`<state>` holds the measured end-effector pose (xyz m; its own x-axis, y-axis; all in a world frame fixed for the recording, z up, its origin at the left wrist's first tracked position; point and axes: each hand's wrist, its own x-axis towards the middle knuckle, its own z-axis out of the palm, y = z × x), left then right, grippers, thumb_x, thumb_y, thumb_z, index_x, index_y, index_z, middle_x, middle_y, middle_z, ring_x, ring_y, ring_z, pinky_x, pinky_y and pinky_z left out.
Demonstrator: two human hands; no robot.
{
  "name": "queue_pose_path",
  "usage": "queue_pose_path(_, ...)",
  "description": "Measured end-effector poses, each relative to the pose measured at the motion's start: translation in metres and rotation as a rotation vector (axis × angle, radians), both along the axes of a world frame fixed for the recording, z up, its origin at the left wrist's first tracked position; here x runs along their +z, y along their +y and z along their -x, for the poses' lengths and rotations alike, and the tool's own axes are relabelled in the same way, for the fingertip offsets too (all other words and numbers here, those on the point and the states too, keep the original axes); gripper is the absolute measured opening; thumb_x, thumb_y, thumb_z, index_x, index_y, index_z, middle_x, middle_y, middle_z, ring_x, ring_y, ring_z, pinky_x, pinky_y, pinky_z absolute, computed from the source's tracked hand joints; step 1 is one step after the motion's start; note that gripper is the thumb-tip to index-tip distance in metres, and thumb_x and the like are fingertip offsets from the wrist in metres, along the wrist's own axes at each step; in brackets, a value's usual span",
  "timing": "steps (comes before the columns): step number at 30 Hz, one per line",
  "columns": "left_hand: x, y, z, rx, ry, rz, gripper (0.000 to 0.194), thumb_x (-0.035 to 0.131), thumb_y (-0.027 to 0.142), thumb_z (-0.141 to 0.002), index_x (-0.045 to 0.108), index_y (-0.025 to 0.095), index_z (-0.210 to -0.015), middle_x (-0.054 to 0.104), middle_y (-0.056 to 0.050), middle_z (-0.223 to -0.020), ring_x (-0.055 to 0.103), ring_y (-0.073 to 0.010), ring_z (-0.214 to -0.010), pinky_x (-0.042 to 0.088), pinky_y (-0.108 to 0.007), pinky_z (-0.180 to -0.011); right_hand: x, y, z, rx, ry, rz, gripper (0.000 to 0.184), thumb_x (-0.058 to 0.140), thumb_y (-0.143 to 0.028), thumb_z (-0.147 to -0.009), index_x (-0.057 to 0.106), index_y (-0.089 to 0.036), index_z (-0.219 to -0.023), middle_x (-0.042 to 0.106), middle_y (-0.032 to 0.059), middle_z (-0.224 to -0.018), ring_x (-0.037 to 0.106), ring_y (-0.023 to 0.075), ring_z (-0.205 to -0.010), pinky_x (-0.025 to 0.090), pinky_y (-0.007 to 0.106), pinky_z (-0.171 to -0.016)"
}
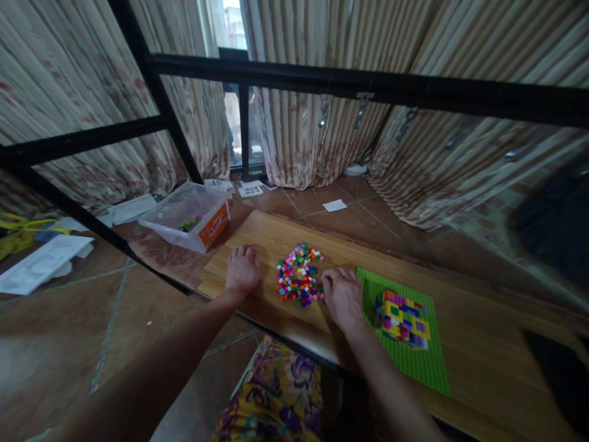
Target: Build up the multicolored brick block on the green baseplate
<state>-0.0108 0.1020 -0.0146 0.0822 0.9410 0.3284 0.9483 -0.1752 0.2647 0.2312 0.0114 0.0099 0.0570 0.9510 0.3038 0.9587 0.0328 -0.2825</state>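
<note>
Far L of the brick pile (298,285), on the floor past the table's (483,344) end, is a clear box (172,238) w/ green bits in it. Btwn box & pile, my L hand (243,270) rests on the wood, fingers bent; can't tell if it's closed or hiding a brick. The pile is lots of tiny bricks in many colors. At its R side is my R hand (343,294), thumb & finger close tog.; can't tell if they've got 1. Past that hand, R of the pile, is a green plate (430,374) w/ a bumpy brick block (405,319) on it.

I think I'm at the picking step, 1 brick at a time. Next move prob. needs a small, soft pinch so the pile doesn't scatter.

Edges: the table's L end is not far L of the pile. Its near edge is on my side of the pile, so pushed bricks could drop. Btwn pile & plate it's tight w/ my R hand there. Most room is way R of the pile, past the plate, up to a dark flat thing (559,368).
</note>
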Motion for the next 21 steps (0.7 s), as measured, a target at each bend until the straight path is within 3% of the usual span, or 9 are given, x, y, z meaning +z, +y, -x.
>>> queue_pose_path(6, -0.002, 0.002, 0.001, -0.002, 0.014, -0.024, 0.034, 0.040, 0.021, -0.089, 0.063, 0.013, -0.112, 0.064, -0.014, -0.116, 0.054, -0.0318, -0.108, 0.045, -0.045, -0.091, 0.012, -0.023, 0.001, -0.018, 0.136, 0.004, 0.024, 0.042, -0.022, -0.092, 0.066, -0.020, -0.089, 0.069, 0.0083, -0.092, 0.058, 0.0231, -0.089, 0.041, 0.036, -0.084)
queue_pose_path(15, -0.001, 0.004, 0.003, -0.023, 0.036, -0.069, 0.035, 0.039, 0.024, -0.088, 0.064, 0.014, -0.109, 0.064, -0.015, -0.112, 0.056, -0.0322, -0.103, 0.045, -0.046, -0.088, 0.012, -0.089, 0.000, -0.196, 0.845, -0.045, 0.025, 0.057, -0.039, -0.085, 0.070, -0.020, -0.094, 0.074, 0.0068, -0.093, 0.068, 0.0211, -0.085, 0.053, 0.034, -0.077)
queue_pose_path(21, -0.001, 0.006, 0.004, -0.039, 0.025, -0.074, 0.036, 0.037, 0.025, -0.088, 0.064, 0.014, -0.109, 0.064, -0.016, -0.112, 0.056, -0.0318, -0.103, 0.044, -0.047, -0.092, 0.014, -0.128, -0.031, -0.374, 0.927, -0.095, 0.025, 0.067, -0.041, -0.077, 0.075, -0.023, -0.091, 0.075, 0.0067, -0.095, 0.069, 0.0227, -0.086, 0.054, 0.038, -0.079)
